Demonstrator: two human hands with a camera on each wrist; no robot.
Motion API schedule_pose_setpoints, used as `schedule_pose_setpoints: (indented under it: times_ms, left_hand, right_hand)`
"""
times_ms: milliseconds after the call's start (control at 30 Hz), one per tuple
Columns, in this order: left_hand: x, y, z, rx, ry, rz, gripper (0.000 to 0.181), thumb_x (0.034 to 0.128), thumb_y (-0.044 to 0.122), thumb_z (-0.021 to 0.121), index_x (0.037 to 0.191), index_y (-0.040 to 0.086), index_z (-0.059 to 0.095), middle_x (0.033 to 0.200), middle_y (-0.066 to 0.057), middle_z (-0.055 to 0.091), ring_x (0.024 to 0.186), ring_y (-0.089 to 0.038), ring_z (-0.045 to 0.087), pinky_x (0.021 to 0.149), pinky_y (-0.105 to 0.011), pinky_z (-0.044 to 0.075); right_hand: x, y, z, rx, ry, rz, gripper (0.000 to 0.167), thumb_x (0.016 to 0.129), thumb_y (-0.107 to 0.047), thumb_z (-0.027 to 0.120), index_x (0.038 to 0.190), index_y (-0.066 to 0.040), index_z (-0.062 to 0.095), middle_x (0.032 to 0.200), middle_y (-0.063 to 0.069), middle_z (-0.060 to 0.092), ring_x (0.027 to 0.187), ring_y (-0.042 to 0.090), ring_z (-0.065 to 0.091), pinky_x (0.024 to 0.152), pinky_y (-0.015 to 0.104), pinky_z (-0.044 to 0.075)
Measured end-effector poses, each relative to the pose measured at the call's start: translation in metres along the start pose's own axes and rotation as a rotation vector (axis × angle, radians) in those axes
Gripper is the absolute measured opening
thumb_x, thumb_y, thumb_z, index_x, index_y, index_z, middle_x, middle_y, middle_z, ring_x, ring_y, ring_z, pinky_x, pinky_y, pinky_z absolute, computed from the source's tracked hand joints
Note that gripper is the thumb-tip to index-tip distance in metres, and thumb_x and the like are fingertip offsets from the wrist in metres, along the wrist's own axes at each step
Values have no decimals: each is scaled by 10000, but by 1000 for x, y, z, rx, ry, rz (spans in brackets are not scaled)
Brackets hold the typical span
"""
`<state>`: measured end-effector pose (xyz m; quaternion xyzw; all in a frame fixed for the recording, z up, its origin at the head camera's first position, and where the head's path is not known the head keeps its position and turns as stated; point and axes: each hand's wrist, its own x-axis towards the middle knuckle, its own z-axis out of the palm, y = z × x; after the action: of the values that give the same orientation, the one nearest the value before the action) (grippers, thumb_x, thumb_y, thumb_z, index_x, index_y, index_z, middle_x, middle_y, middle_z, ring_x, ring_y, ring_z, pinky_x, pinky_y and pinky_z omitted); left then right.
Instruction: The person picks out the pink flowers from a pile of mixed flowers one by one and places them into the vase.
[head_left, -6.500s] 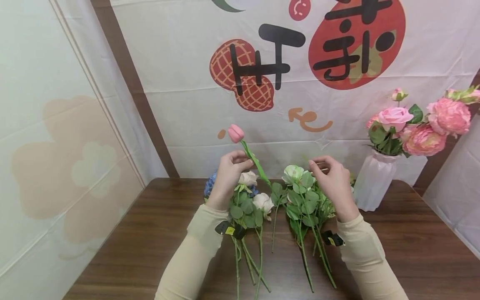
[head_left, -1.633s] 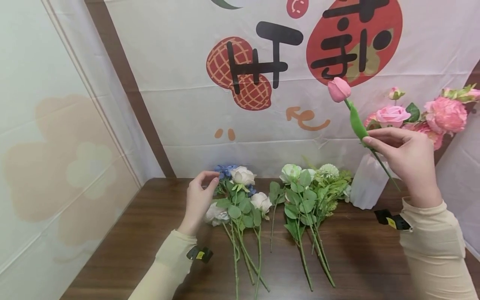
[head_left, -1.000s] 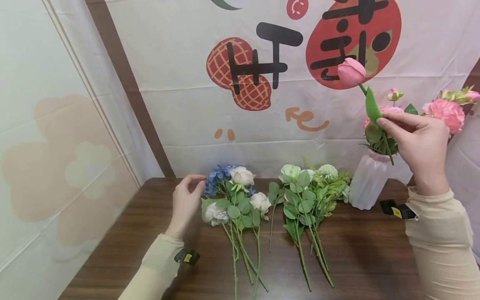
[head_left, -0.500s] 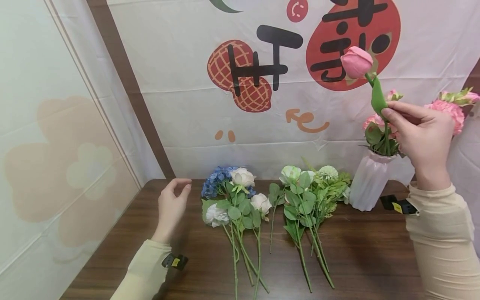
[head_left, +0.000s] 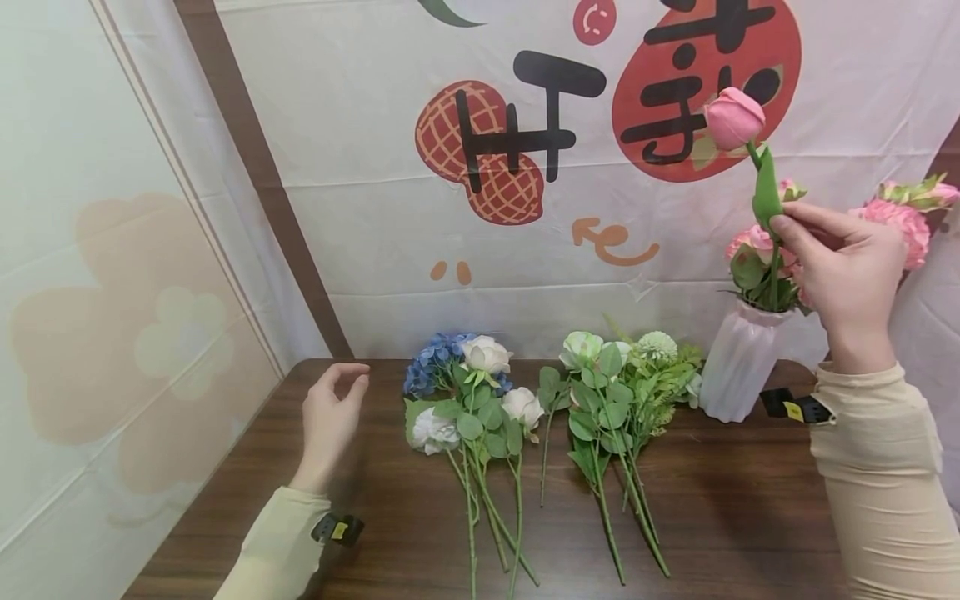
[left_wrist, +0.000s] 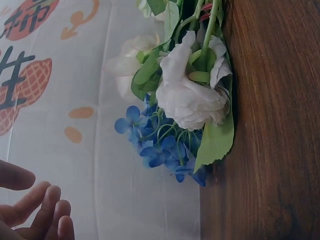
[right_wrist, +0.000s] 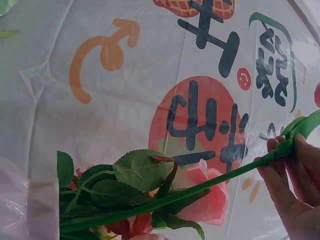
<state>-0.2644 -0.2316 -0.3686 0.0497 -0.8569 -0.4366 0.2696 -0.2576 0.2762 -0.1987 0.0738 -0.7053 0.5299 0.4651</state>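
Tulip (head_left: 765, 187), pink-headed, is held tilted over the vase (head_left: 738, 367), which stands at the far right of the table (head_left: 750, 533). The right hand (head_left: 855, 267) pinches the tulip's stem between thumb and fingertips, just at the green leaf, and the pink head leans left above the grip. Seen from the right wrist, the stem slants down past leaves to the vase's mouth, where its lower end is out of sight. Pink flowers (head_left: 896, 229) stand in the vase, partly hidden behind the right hand.

The left hand (head_left: 330, 417) hangs near the blue flower (head_left: 435, 362) but apart from it. Its fingers are loosely bent and close side by side, with the thumb near them.

A left group (head_left: 469, 425) and a right group (head_left: 612, 414) of flowers lie on the table between the 2 hands. The left group has the blue flower and 3 white flowers (head_left: 486, 354); the right group has a round pale bloom (head_left: 656, 344) and feathery leaves. A short leafy sprig (head_left: 551, 387) lies between the 2 groups. Behind hangs a white cloth (head_left: 390, 250) with red shapes and dark characters.
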Motion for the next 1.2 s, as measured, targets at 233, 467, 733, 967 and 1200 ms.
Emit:
schedule_pose_setpoints:
  times_ms: [233, 467, 733, 967, 1200]
  left_hand:
    - [1, -1, 0, -7, -3, -6, 214, 950, 215, 556, 1115, 120, 655, 1063, -72, 682, 868, -158, 569, 669, -236, 418]
    - [0, -3, -4, 4, -2, -5, 227, 956, 214, 540, 1122, 102, 650, 1082, -90, 678, 900, -178, 580, 691, -246, 422]
    - [1, -6, -10, 25, 26, -10, 218, 955, 198, 539, 1108, 93, 651, 1054, -100, 682, 880, -182, 586, 684, -244, 417]
    - [1, -7, -10, 21, 20, -11, 220, 953, 199, 538, 1109, 92, 650, 1065, -95, 682, 903, -186, 592, 708, -262, 421]
    - [2, -7, -9, 17, 29, -14, 219, 951, 197, 539, 1106, 89, 650, 1062, -99, 682, 895, -180, 580, 718, -264, 418]
  right_hand:
    - [-2, 8, -2, -38, -8, 49, 271, 795, -103, 746, 1056, -36, 726, 783, -245, 677, 702, -59, 643, 588, 57, 480]
    - [-5, 15, -4, -122, 44, 13, 251, 809, -138, 741, 1048, -64, 735, 807, -277, 647, 744, -90, 625, 692, 32, 467]
    - [1, 19, -6, -128, 144, -75, 219, 801, -141, 752, 994, -38, 746, 762, -292, 630, 664, -99, 611, 649, 44, 457]
    - [3, 22, -1, -165, 215, -46, 208, 822, -175, 733, 1002, -72, 743, 758, -306, 604, 687, -104, 592, 664, 78, 435]
    - [10, 14, 2, -257, 334, -51, 162, 810, -281, 740, 932, -176, 752, 754, -288, 597, 706, -117, 589, 679, 77, 439]
